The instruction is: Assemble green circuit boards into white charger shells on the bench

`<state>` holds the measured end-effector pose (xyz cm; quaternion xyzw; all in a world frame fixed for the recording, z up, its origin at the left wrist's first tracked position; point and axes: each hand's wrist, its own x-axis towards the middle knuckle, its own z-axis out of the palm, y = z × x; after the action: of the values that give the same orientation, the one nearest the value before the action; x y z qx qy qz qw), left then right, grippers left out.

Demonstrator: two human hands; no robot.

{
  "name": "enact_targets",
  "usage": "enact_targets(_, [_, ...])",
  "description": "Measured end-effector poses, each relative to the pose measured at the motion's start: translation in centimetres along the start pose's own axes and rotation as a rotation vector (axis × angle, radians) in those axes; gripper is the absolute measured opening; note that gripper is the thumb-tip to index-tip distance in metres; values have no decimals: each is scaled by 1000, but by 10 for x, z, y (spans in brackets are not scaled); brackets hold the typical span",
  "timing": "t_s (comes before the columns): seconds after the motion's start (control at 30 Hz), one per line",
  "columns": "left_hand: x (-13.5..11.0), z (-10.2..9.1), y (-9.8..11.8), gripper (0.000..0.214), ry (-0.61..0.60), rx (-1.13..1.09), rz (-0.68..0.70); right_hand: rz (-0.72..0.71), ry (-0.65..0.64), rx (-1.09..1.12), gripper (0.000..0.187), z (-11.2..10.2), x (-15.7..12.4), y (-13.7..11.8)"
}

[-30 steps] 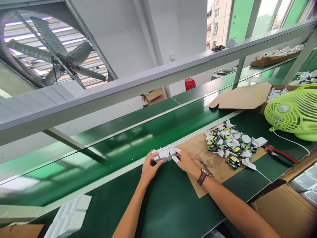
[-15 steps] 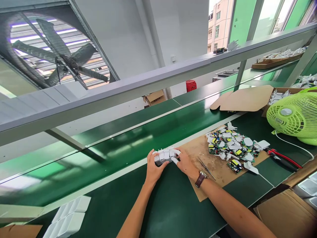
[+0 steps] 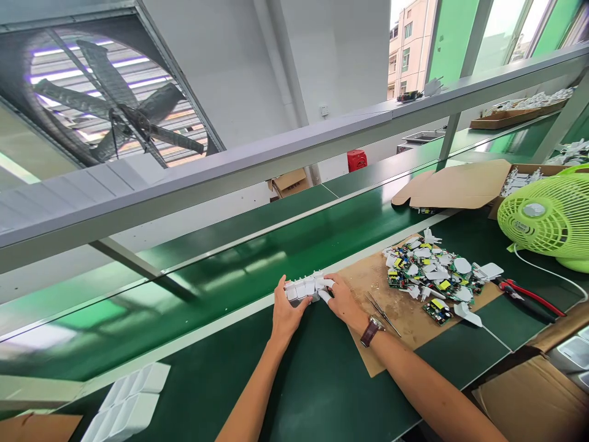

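Observation:
A short row of small white plastic charger housings sits at the near edge of the green conveyor belt. My left hand grips the row's left end with its fingers curled over it. My right hand, a watch on its wrist and white cots on the fingertips, presses against the row's right end. Both hands squeeze the row between them.
A brown cardboard sheet to the right bears a pile of circuit boards and white parts, with tweezers beside it. Red-handled cutters and a green desk fan stand farther right. White housings lie at lower left.
The hands have closed the row of housings a little tighter and the view has shifted slightly; otherwise nothing has moved.

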<state>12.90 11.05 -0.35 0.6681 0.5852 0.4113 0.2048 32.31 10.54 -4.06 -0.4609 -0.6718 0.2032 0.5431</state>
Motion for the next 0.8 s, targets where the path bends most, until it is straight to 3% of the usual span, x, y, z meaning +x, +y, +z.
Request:
enact_targets(0.37, [3, 1, 4, 107, -32, 43, -80, -22, 0, -25, 36, -7, 1, -10])
enact_targets(0.6, [-2, 3, -4, 115, -65, -80, -42, -51, 24, -116, 47, -16, 2, -16])
enact_targets(0.7, [-18, -11, -9, 118, -57, -106, -1, -194, 88, -225, 46, -17, -3, -25])
enact_targets(0.8, [-35, -44, -18, 114, 41, -64, -43, -388, 60, -237, 44, -17, -9, -36])
